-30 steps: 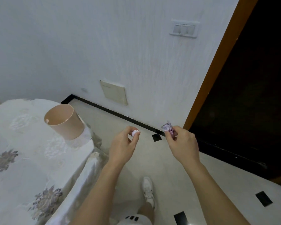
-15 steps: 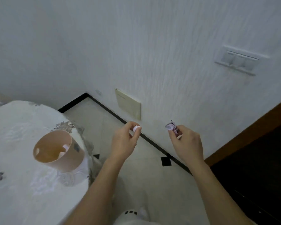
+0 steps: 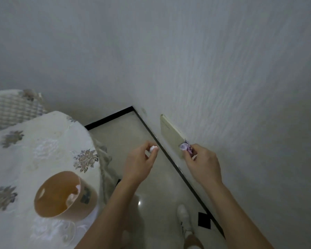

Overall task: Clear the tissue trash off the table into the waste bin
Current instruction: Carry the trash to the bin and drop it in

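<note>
A round peach waste bin [image 3: 87,203] stands on the table [image 3: 34,155] near its right edge, with some white tissue showing inside. My left hand [image 3: 139,163] is raised over the floor to the right of the table, pinching a small white tissue ball [image 3: 152,149] between thumb and fingers. My right hand [image 3: 202,163] is farther right, close to the wall, and grips a crumpled purple-white tissue wad [image 3: 185,147] at the fingertips. Both hands are well right of the bin and higher in the frame.
The table wears a cream floral cloth that hangs over its edge. A checked cushion [image 3: 13,109] lies behind it. The white wall carries a beige plate [image 3: 170,133] just beyond my right hand. Pale floor tiles with black insets and my white shoe [image 3: 184,217] lie below.
The view has swung left and down: the doorway and light switch have left the frame, and the bin now sits lower and nearer. Both hands keep their tissue pieces, held in much the same pose.
</note>
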`<act>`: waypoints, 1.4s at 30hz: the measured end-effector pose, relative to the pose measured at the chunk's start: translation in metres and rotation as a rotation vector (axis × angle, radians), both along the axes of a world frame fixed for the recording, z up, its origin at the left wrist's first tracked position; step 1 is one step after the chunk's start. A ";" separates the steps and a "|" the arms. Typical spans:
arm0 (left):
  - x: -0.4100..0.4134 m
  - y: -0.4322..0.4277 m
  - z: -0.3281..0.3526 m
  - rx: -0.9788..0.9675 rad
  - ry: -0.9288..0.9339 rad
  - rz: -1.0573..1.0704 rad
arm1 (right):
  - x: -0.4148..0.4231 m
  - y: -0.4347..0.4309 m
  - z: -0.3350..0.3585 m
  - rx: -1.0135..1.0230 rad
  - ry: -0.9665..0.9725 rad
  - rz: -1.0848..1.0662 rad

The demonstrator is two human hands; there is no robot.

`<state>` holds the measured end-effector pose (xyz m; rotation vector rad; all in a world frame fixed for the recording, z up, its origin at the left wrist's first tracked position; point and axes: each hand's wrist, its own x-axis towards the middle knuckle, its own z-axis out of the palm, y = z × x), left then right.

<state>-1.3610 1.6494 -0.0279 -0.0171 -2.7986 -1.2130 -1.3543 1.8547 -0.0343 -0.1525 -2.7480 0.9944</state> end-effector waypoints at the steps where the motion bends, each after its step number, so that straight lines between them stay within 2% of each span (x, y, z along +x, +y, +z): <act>1: -0.015 0.002 0.000 0.001 0.005 0.038 | -0.023 0.002 -0.001 -0.004 0.003 0.038; 7: -0.079 -0.001 0.016 -0.036 0.060 0.273 | -0.140 -0.008 0.011 -0.019 0.035 0.308; 12: -0.077 -0.032 0.030 -0.059 0.099 0.524 | -0.188 -0.062 0.023 -0.051 0.056 0.572; 19: -0.002 -0.076 0.033 0.015 0.082 0.890 | -0.173 -0.169 0.020 -0.018 -0.039 0.992; 26: 0.087 -0.105 0.020 -0.089 0.103 1.230 | -0.115 -0.247 0.027 -0.017 -0.010 1.302; 31: 0.117 -0.129 0.018 -0.087 0.128 1.331 | -0.089 -0.288 0.026 0.059 0.041 1.396; 35: 0.119 -0.145 0.016 -0.121 0.045 1.332 | -0.079 -0.308 0.028 0.111 0.044 1.442; 42: 0.105 -0.171 0.007 -0.301 -0.036 1.295 | -0.070 -0.336 0.023 0.203 0.080 1.470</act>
